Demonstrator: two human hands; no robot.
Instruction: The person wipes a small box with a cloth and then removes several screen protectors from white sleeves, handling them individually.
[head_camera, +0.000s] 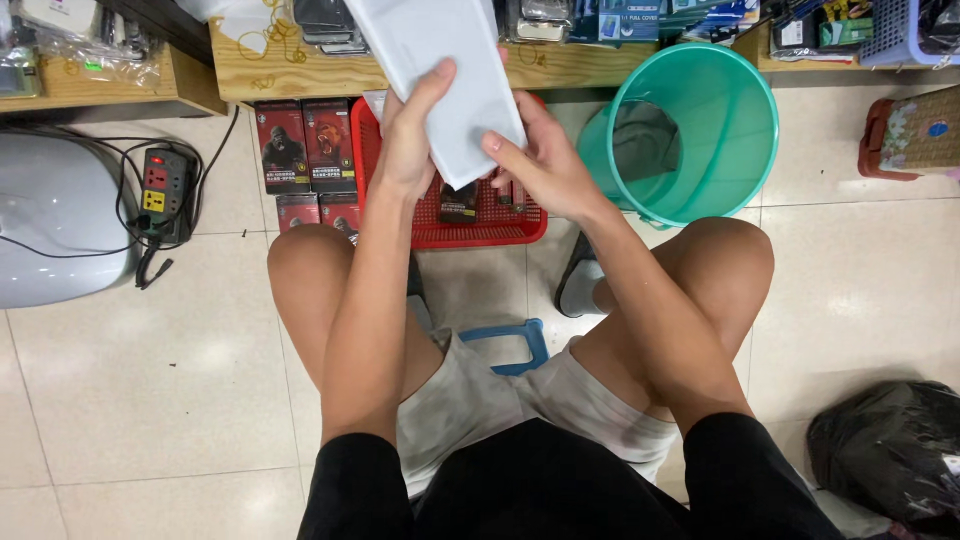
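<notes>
Holding: both hands grip one white plastic bag, up at twelve o'clock from the person's knees.
Left hand: it is curled shut on the bag's left edge, thumb on the front, fingers hidden behind.
Right hand: it pinches the bag's lower right corner, thumb on top, fingers tucked under.
Below the bag: a red basket sits on the floor, with small dark packs inside it.
Slip risk: the bag looks smooth and thin, so I think it could slide out of a light pinch and drop into the basket.
Tear risk: if the two hands pull apart hard, the thin plastic could rip at the corner.
At two o'clock: a green bucket stands near the right hand; a wide elbow swing could knock it.
At ten o'clock: dark boxes stand just beside the basket.
At nine o'clock: a power strip with cords lies well apart on the tiles; a foot could catch a cord.
Seat: a blue stool shows between the legs.
</notes>
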